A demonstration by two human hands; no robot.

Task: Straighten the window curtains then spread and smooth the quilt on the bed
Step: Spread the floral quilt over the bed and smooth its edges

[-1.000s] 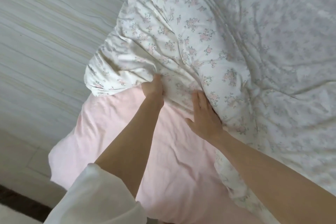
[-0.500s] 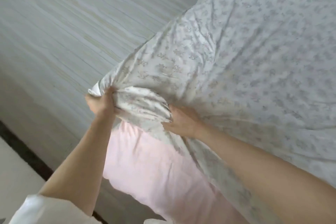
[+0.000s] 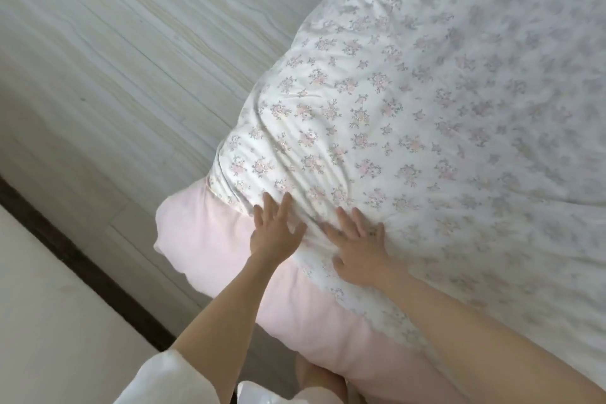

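Observation:
A white quilt (image 3: 410, 115) with small pink and grey flowers covers the bed and reaches its near corner. Under its edge shows the pink sheet (image 3: 203, 239) of the mattress corner. My left hand (image 3: 275, 233) lies flat with fingers spread on the quilt's edge, partly over the pink sheet. My right hand (image 3: 357, 252) rests flat on the quilt just to the right, fingers apart. Neither hand grips the fabric. Creases run up from both hands. No curtains are in view.
Pale wood-grain floor (image 3: 114, 59) lies to the left of the bed. A dark skirting strip (image 3: 82, 266) and a light wall surface (image 3: 49, 338) run along the lower left. My white sleeve (image 3: 170, 377) shows at the bottom.
Both hands have let go of the bunched quilt corner and now lie flat and open on it. The quilt corner has dropped down onto the pink sheet.

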